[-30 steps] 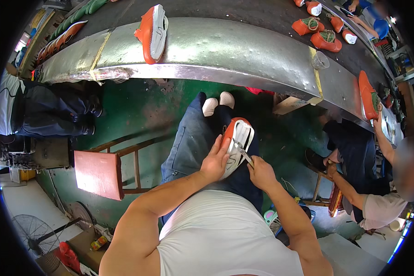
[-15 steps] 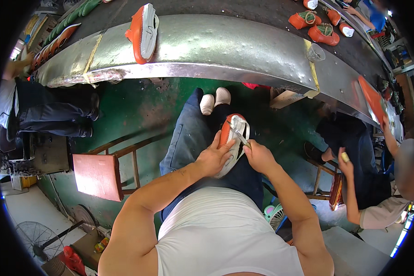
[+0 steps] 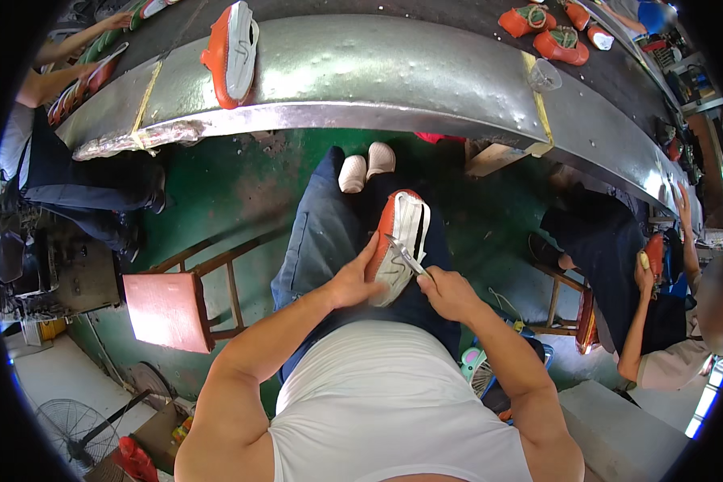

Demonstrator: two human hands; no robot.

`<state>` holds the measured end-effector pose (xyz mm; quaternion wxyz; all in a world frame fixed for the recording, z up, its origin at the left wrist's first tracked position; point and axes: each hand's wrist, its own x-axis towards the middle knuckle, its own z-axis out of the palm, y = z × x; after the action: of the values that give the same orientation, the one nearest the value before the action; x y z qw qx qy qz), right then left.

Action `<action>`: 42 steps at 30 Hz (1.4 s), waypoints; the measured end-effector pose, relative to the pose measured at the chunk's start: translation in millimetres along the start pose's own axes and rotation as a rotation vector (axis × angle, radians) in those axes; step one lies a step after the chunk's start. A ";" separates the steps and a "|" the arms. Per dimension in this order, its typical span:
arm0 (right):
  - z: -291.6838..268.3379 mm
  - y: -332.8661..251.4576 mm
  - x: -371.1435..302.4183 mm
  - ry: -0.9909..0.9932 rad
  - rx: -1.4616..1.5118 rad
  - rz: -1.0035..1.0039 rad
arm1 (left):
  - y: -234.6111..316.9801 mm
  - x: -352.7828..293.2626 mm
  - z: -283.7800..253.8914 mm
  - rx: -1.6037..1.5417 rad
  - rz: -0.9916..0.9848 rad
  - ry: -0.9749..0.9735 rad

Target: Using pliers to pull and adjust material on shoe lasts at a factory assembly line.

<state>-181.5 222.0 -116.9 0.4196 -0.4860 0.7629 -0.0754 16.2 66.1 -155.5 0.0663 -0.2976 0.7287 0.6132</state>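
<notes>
On my lap rests a shoe with a pale upper over an orange last, its orange side turned left. My left hand grips the shoe along its near left side, thumb and fingers against it. In my right hand is a slim silver metal tool, its tip lying on the shoe's upper. Whether it is scissors or pincers I cannot make out. A similar orange and pale shoe lies on the metal-edged bench ahead of me.
Several orange shoes and a clear plastic cup sit at the bench's right. A stool stands to my left. Co-workers sit on both sides. Behind are a standing fan and a small green fan.
The tool has moved from near the shoe's far end toward its middle, and my left hand has slid nearer me. The right co-worker's hand has lowered; the left one now reaches to the bench.
</notes>
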 end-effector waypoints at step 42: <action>-77.6 -38.6 -12.4 -0.335 -0.126 -0.051 | -20.6 12.0 23.4 -0.383 0.242 0.451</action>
<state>-208.5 189.4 -40.3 0.5073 -0.5364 0.6730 0.0437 10.7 82.2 -184.2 -0.2274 -0.3444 0.6265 0.6612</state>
